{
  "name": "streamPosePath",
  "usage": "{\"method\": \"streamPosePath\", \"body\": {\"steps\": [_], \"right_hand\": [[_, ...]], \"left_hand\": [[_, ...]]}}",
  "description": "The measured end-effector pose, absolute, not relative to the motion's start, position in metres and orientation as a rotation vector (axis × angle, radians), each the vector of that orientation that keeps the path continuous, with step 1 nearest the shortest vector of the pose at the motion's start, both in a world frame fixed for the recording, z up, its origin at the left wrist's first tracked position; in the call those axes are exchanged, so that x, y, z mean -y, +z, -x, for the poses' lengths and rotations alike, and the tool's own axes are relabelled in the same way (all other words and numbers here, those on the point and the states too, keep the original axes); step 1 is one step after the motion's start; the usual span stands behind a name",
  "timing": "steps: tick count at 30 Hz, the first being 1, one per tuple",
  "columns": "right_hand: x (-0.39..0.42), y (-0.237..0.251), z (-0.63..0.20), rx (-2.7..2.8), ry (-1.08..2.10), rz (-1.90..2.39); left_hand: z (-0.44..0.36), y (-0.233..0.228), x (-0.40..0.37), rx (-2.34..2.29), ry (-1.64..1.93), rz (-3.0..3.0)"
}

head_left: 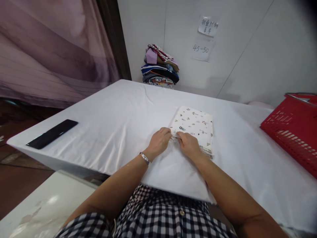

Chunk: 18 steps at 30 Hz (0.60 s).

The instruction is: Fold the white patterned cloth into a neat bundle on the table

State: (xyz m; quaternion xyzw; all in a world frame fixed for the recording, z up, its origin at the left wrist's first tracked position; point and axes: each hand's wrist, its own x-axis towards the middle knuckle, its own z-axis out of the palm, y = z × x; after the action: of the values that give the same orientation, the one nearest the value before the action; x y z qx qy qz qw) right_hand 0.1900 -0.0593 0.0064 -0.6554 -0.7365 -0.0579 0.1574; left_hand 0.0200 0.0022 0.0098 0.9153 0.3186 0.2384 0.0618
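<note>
1. Table: 1, white cover, fills mid-frame.
2. Basket: 1, red, at table's right edge, well apart from the hands.
3. Pile: 1 stack of mixed folded clothes, far side, against the wall.
4. Cloth: 1, folded, cream w/ small prints, flat on table centre, layered edges toward the person.
5. Bar: 1, black, flat, near left corner.
6. Notes: 2 paper slips on wall.
7. Left hand: fingers curled narrow on cloth's near-left corner, pinching its edge.
8. Right hand: just beside the left, fingertips pinching the same near edge.
9. Watch: 1, on left wrist.
</note>
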Motion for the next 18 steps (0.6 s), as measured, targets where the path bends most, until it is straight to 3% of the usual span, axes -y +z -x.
{"method": "streamPosePath", "body": {"steps": [18], "right_hand": [[0.0575,0.0094,-0.1855,2.153,-0.178,1.829]], "left_hand": [[-0.0193,0.0069,-0.0050,-0.950,0.866,-2.327]]}}
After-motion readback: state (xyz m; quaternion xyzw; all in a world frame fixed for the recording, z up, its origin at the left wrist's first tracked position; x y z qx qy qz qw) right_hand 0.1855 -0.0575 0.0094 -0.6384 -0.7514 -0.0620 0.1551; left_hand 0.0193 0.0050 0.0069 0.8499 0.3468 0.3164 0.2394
